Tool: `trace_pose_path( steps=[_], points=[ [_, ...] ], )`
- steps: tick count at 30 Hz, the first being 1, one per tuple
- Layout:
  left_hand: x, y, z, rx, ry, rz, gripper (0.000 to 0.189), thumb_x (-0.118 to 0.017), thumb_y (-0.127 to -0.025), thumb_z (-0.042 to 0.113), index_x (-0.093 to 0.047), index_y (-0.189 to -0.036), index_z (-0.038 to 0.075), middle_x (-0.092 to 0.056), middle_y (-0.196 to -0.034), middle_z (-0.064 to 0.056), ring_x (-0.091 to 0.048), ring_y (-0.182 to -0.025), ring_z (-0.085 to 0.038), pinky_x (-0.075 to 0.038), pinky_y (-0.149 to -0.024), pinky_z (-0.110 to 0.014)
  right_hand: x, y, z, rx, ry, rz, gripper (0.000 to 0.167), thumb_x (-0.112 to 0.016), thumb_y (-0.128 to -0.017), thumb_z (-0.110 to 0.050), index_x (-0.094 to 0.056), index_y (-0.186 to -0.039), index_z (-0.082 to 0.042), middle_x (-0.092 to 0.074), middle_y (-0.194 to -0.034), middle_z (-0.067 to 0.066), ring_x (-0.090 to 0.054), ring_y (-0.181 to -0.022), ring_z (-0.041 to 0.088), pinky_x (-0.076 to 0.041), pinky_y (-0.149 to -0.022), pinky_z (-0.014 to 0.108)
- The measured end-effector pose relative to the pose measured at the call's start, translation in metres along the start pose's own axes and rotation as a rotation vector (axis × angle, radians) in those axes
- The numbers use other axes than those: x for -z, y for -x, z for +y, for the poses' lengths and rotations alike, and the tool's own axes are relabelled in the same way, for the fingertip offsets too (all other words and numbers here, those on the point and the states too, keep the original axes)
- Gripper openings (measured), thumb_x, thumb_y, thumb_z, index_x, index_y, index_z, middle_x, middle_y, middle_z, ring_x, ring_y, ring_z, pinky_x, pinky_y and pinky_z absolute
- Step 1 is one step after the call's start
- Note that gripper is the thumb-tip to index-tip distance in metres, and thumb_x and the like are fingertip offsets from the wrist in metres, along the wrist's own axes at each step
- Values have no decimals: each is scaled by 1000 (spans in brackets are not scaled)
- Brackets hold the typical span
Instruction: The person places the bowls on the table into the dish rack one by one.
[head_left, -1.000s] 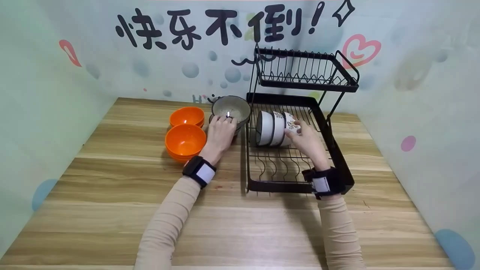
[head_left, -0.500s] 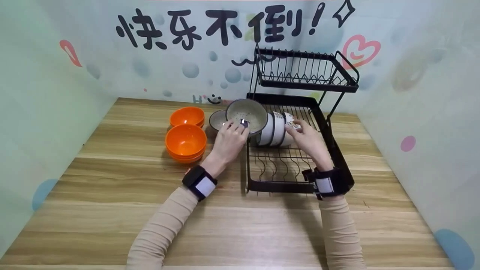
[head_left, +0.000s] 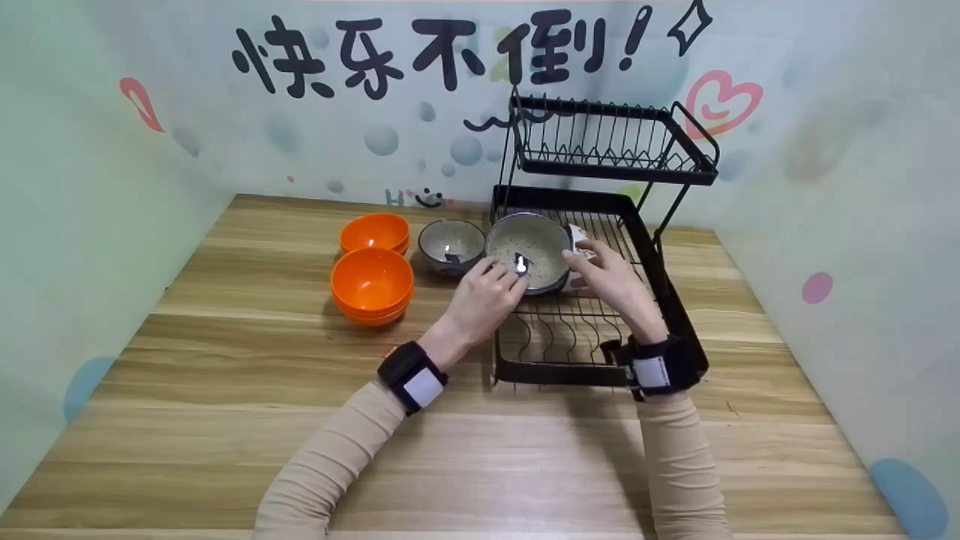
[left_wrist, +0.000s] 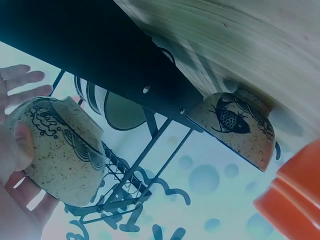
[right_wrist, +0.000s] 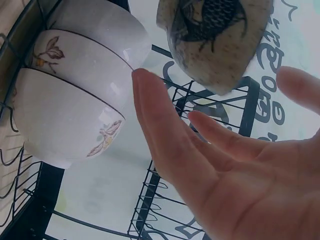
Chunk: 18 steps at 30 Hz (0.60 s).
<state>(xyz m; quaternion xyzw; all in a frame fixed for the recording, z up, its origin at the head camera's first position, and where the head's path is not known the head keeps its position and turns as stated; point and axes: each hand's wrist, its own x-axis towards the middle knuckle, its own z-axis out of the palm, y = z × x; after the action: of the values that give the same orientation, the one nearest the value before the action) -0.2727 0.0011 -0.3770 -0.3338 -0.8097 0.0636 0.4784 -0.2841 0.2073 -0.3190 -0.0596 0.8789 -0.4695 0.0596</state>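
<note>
My left hand (head_left: 487, 300) pinches the near rim of a speckled grey bowl (head_left: 538, 244), thumb on its outside in the left wrist view. The bowl, patterned outside with dark fish and waves, hangs over the left of the dish rack's lower tier. Behind it, several white flowered bowls (right_wrist: 70, 110) stand on edge in a row, mostly hidden in the head view. My right hand (head_left: 615, 285) holds its fingers spread beside the row; in the right wrist view a fingertip overlaps a white bowl. Left of the rack, a smaller speckled bowl (head_left: 450, 244) stands on the table.
Two stacks of orange bowls, a front stack (head_left: 371, 281) and a back stack (head_left: 375, 225), stand at the left. The black two-tier dish rack (head_left: 562, 373) has a raised upper tier (head_left: 615, 169). A printed wall (head_left: 330, 142) closes off the back.
My left hand has lifted the grey bowl off the smaller one and carried it right, over the rack in front of the white bowls. My right hand has barely moved.
</note>
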Motion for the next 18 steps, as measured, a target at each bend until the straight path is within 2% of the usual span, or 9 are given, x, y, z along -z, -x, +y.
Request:
trace_pose_path(
  steps=[3,7,11,13,18],
  points=[
    [0,0,2,-35,1,8,14,-63,-82,7,-71,-91,15,-73,-87,4,-67,-84,-11,-50,-90,-28,-1,-1,0,1,-3,-2,60,-49,-97,-31,-29,-146,-2,-53,-130,28,-64,-98,29,-56,-83,32],
    [-1,-1,5,-67,10,23,14,-63,-83,8,-70,-92,16,-73,-89,4,-67,-87,-11,-50,-92,-28,-1,-1,3,11,-1,-1,59,-49,-96,-25,-28,-146,-1,-53,-131,28,-64,-101,34,-57,-80,31],
    [-2,-2,8,-86,46,63,11,-65,-82,7,-70,-87,15,-74,-87,4,-68,-86,-12,-51,-92,-29,1,-1,4,14,9,13,59,-49,-93,-20,-29,-146,-2,-49,-137,26,-59,-113,35,-53,-92,37],
    [-2,-2,9,-93,58,83,10,-65,-82,7,-70,-87,15,-74,-86,4,-69,-86,-13,-51,-92,-29,1,-1,5,6,-25,5,61,-48,-92,-16,-27,-148,-3,-47,-138,25,-57,-115,36,-51,-94,41],
    [-3,-2,11,-113,77,130,9,-66,-82,8,-71,-86,15,-74,-84,4,-69,-84,-11,-51,-92,-29,2,-1,8,-3,-79,-6,60,-45,-90,-10,-27,-147,-2,-43,-143,22,-49,-124,32,-42,-105,44]
  ],
)
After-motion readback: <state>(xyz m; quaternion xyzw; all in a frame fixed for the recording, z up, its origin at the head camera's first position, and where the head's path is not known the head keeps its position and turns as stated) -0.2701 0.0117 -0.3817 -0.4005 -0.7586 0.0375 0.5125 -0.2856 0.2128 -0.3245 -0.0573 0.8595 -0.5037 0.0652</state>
